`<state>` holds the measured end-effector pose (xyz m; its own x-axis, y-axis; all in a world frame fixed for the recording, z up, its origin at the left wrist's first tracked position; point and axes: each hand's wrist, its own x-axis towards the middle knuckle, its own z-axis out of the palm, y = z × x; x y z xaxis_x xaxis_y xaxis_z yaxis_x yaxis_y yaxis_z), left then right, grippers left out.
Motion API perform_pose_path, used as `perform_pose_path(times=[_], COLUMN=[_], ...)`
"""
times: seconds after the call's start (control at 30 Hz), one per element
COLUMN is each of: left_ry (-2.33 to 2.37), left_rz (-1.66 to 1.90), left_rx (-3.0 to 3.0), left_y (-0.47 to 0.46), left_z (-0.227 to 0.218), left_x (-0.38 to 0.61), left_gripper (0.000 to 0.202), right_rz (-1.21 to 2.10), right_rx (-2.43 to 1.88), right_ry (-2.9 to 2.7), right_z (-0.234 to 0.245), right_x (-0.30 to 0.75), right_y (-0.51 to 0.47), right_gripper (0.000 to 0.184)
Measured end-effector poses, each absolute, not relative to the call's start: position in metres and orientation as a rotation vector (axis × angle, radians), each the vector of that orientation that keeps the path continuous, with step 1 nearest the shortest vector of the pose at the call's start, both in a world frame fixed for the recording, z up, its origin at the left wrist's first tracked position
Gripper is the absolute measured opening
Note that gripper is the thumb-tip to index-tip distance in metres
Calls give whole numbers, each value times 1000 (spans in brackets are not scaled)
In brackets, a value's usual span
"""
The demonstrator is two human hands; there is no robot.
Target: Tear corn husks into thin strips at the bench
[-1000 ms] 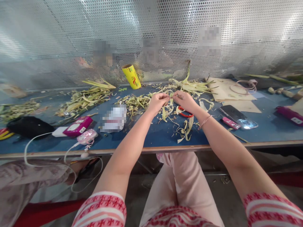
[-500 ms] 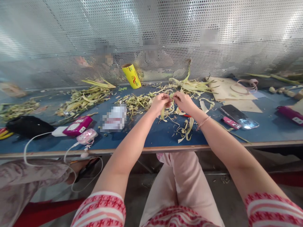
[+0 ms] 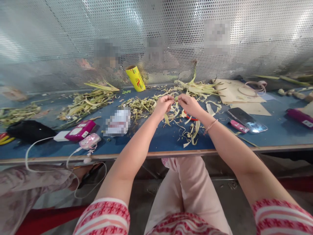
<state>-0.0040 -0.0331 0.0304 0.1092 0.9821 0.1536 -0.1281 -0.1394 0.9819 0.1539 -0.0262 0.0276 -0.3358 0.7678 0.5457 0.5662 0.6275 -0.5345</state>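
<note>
My left hand [image 3: 164,106] is closed in a pinch over the table, its fingertips close to those of my right hand [image 3: 188,103], which is pinched too. A small pale green plant piece [image 3: 176,98] shows between the two sets of fingertips; its exact kind is too small to tell. Below my left hand a pale leaf strip [image 3: 167,120] curves down. A heap of shredded, dried-looking plant bits [image 3: 140,109] lies just left of my hands, and longer pale leaves [image 3: 199,88] lie behind them. Curled peelings [image 3: 195,133] are on the table nearer to me. Part of a red ring-shaped thing [image 3: 192,118] shows under my right wrist.
A yellow tube [image 3: 136,78] stands before the perforated metal wall [image 3: 171,29]. A phone [image 3: 246,120] and brown paper [image 3: 238,92] lie on the right. Leftward are a leaf pile [image 3: 88,102], a purple box [image 3: 80,130] and a white cable [image 3: 36,141]. Another person's leg is at lower left.
My left hand has shifted slightly, with its fingertips a little farther from my right hand's. More of the red ring-shaped thing shows beneath my right wrist.
</note>
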Motion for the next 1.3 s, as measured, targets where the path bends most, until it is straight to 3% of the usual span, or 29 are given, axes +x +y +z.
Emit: perform_pose_path(times=[0.5,0.67,0.77,0.93,1.3], left_ry=[986,956,920,905,734], left_rz=[1315,1311,1282,1271,1240], left_rx=[1230,1254,1294,1414,1552], left_y=[-31,-28,-28,-26,-19], left_z=[31,29,27,23,13], left_x=[-7,-11,-12,-11,-9], left_gripper=[6,7,5,2,14], right_rz=[325,127,-3,-33,34], right_rx=[-1063,-956,-863,-783,-780], right_ry=[-2008,-1904,-1997,-2159,-2162], right_z=[28,28,27,25,31], right_x=[162,173,174,171,172], right_y=[-22,-14,-11,-11,-21], right_gripper=[18,14,28,12,7])
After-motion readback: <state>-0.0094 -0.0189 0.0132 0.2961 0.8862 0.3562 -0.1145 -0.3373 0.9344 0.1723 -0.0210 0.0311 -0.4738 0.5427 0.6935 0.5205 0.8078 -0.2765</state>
